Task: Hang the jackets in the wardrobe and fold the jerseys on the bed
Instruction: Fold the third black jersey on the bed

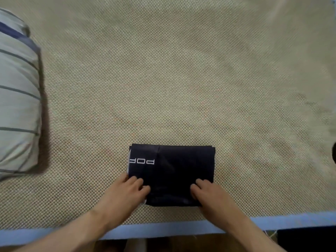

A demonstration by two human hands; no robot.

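A dark navy jersey with white letters lies folded into a compact rectangle on the bed, close to the near edge. My left hand grips its near left corner, fingers curled over the cloth. My right hand grips the near right corner in the same way. Both forearms reach in from below.
The bed is covered by a woven beige mat with a light blue border along the near edge. A grey striped pillow lies at the left. A dark object peeks in at the right edge.
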